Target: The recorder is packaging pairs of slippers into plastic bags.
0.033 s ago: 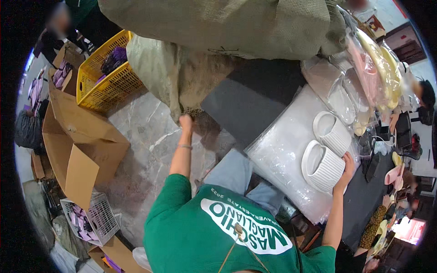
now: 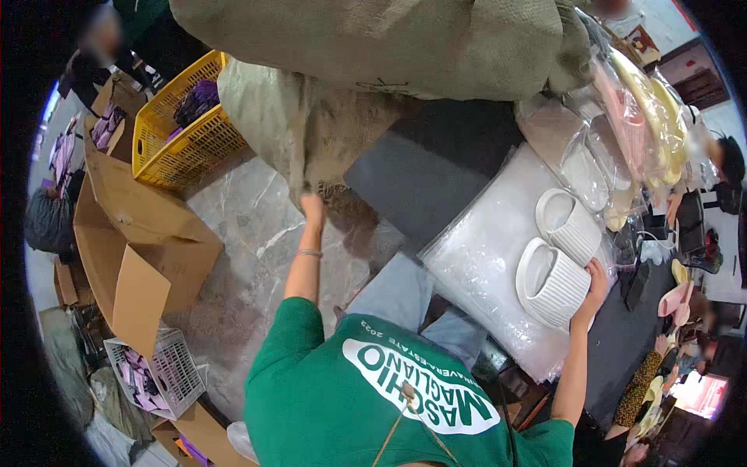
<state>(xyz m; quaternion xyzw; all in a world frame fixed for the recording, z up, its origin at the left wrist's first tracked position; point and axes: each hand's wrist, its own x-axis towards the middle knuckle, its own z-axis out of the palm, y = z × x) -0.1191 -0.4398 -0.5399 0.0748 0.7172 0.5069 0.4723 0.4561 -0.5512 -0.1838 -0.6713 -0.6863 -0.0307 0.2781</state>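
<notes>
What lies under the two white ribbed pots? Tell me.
A stack of clear plastic bags lies under both white ribbed pots. The right hand touches the nearer pot; beneath the bags is hidden.
</notes>
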